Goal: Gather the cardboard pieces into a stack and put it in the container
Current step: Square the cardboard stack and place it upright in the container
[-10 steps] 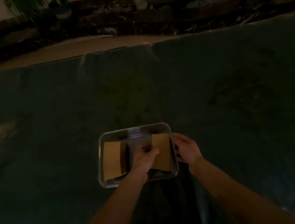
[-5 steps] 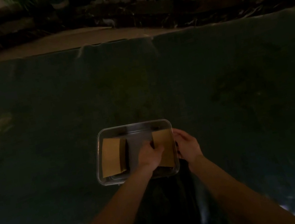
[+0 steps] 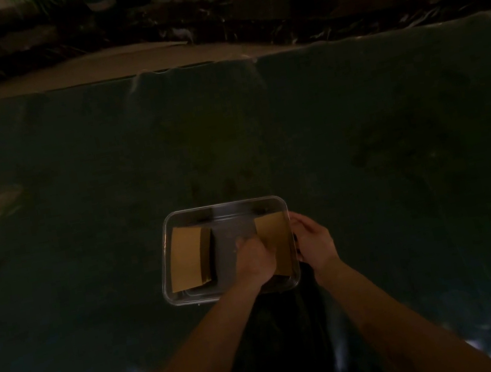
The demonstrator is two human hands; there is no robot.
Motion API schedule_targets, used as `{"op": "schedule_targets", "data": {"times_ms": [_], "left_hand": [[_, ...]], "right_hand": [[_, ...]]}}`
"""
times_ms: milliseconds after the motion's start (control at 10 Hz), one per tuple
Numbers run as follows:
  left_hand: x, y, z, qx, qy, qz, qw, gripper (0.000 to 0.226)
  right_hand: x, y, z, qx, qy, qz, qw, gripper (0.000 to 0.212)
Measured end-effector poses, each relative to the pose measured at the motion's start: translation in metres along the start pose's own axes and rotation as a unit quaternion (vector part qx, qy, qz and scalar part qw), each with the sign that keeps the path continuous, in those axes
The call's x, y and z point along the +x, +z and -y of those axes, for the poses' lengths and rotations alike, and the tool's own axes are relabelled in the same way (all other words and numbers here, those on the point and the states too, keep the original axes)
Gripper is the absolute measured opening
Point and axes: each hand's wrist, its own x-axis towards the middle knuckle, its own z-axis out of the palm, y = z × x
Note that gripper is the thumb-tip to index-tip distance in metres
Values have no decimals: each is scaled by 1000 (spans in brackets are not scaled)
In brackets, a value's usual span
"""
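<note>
The left hand [image 3: 255, 258] had slid its cardboard stack [image 3: 276, 244] from mid-tray hard against the right wall of the clear container [image 3: 222, 208], fingers closed on its near edge. The right hand [image 3: 315, 244] stayed half-curled outside that wall, empty as far as I could see. Another cardboard pile [image 3: 188, 256] lay unmoved at the left, so the placing looked nearly done.

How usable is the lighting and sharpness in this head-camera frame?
Head view: very dim, warm cast; the dark cloth loses detail; wide-angle bending at the edges; cardboard pieces and clear container stay readable; both hands slightly soft.
</note>
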Motion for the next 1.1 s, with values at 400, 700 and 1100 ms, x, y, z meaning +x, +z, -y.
{"op": "schedule_targets", "data": {"times_ms": [400, 700, 1100], "left_hand": [[1, -6, 5, -70, -3, 29, 997, 15], [-9, -28, 8, -111, -8, 72, 991, 24], [-88, -103, 7, -132, 106, -144, 975, 23]], "right_hand": [[-2, 2, 1, -7, 3, -1, 1000, 21], [-18, -6, 6, -16, -24, 2, 1000, 20], [-88, -39, 39, -29, -186, -24, 982, 32]]}}
